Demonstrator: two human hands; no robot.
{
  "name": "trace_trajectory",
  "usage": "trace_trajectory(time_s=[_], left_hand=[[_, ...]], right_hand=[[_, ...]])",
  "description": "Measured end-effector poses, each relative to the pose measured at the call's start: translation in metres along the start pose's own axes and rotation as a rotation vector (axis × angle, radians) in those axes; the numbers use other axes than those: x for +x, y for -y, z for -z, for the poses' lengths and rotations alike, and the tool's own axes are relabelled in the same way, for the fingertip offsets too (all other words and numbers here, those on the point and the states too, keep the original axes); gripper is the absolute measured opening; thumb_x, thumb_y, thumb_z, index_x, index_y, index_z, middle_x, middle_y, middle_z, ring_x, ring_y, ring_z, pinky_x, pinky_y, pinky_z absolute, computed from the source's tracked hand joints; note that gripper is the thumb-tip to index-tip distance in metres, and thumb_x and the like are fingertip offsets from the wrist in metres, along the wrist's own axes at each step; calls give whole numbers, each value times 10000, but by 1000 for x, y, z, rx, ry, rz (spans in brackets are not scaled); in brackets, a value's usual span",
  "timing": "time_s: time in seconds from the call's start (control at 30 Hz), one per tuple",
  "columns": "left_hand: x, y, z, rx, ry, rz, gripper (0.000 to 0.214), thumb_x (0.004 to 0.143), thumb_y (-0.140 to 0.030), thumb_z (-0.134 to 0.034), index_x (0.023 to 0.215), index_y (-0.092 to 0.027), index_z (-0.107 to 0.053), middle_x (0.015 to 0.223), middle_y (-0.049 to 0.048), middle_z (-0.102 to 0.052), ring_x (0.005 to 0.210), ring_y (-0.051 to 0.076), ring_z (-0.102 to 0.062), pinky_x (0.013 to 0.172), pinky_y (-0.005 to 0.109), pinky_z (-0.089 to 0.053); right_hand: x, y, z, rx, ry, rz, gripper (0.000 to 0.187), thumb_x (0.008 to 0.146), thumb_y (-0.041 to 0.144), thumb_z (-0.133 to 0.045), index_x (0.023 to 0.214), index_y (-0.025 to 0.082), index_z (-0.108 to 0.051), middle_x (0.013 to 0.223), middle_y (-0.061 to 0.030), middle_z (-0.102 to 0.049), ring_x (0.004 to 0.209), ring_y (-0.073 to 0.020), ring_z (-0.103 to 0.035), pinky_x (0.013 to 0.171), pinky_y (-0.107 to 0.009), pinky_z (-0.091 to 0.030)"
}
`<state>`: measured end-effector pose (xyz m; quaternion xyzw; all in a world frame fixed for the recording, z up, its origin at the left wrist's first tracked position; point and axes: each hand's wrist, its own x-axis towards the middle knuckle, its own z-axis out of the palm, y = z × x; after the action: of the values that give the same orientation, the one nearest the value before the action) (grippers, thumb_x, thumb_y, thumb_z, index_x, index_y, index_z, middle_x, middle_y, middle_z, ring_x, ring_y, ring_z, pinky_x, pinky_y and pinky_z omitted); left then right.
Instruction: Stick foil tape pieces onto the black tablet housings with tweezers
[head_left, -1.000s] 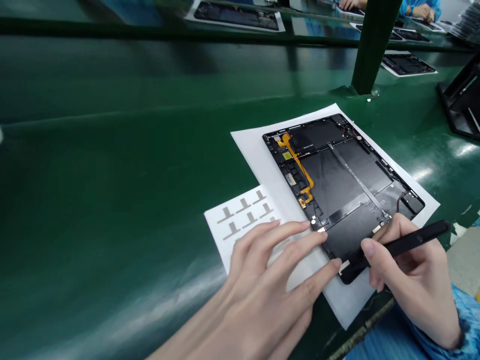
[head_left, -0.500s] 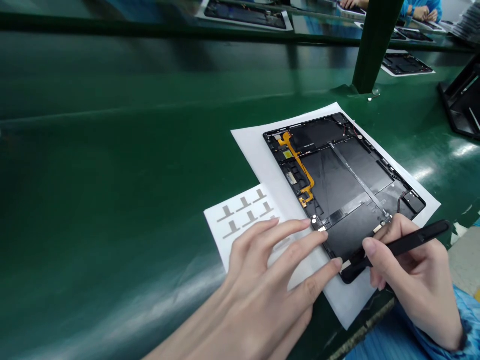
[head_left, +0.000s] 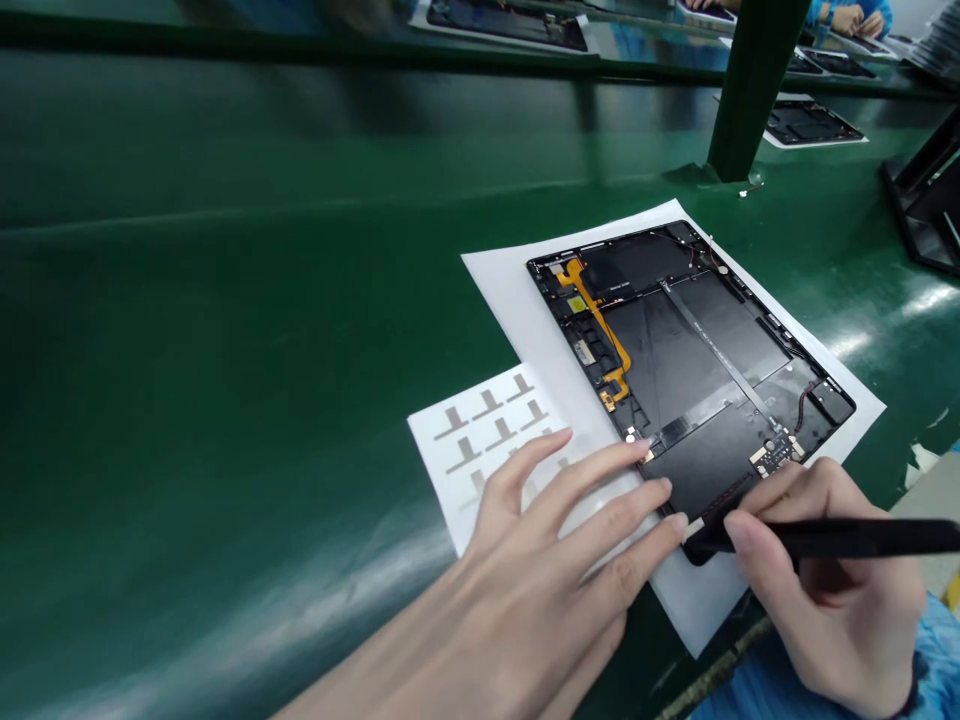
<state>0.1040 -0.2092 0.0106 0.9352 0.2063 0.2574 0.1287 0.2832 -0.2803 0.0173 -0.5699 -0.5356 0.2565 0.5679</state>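
You have one black tablet back housing (head_left: 675,370) lying open and angled on a white paper sheet (head_left: 499,290) on the green bench mat (head_left: 225,300), with one orange flex cable (head_left: 600,320) along its left side. Your right hand (head_left: 825,600) is closed around one slim black hand tool (head_left: 862,538), its tip at the housing's near corner. Your open left hand (head_left: 570,530) holds nothing, its fingertips (head_left: 675,525) at the housing's near edge. It partly covers a second white sheet (head_left: 442,430) printed with at least seven grey T-shaped pieces. Beyond stand one green post (head_left: 754,90) and a co-worker's hands (head_left: 847,16). Compared with the earlier frames, the tool now lies nearly level, and a small circuit board (head_left: 776,453) shows beside your right hand.
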Motion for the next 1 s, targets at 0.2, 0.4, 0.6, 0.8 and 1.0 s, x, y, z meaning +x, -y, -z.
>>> trace_trajectory(time_s=[0.2, 0.4, 0.6, 0.8, 1.0], left_hand=[[-1, 1, 0, -31, -35, 12, 388, 907, -28, -401, 1121, -226, -658, 1139, -16, -707, 1196, 137, -569, 1200, 326, -128], [-3, 0, 0, -13, -56, -8, 387, 907, -30, -398, 1113, -209, -671, 1122, -4, -720, 1189, 132, -591, 1217, 326, -125], [1, 5, 10, 32, 79, -97, 425, 886, -23, -434, 1217, -208, -626, 1220, -1, -699, 1201, 147, -603, 1228, 383, -181], [-8, 6, 0, -31, -59, -86, 460, 874, 11, -380, 1176, -211, -646, 1240, -2, -685, 1315, 132, -511, 1244, 404, -160], [-9, 9, -1, -17, -49, -85, 446, 852, 5, -400, 1145, -207, -661, 1240, -4, -689, 1319, 152, -514, 1247, 426, -167]], right_hand=[[-3, -3, 0, -32, 44, 57, 224, 915, 101, -606, 794, 236, -475, 690, 26, -541, 569, -138, -540, 494, -266, -397], [0, -5, 6, 3, 99, -4, 194, 929, 136, -605, 796, 231, -500, 704, -4, -570, 558, -152, -542, 450, -268, -390], [1, -6, 9, 3, 109, 18, 163, 925, 122, -612, 823, 230, -546, 736, 3, -572, 669, -163, -583, 466, -250, -370], [22, -4, 28, 12, 284, 62, 89, 961, 161, -606, 894, 220, -594, 838, 6, -626, 758, -153, -611, 668, -262, -483], [33, -4, 30, 11, 401, 69, 92, 993, 224, -581, 902, 228, -565, 809, 17, -625, 680, -130, -627, 569, -215, -510]])
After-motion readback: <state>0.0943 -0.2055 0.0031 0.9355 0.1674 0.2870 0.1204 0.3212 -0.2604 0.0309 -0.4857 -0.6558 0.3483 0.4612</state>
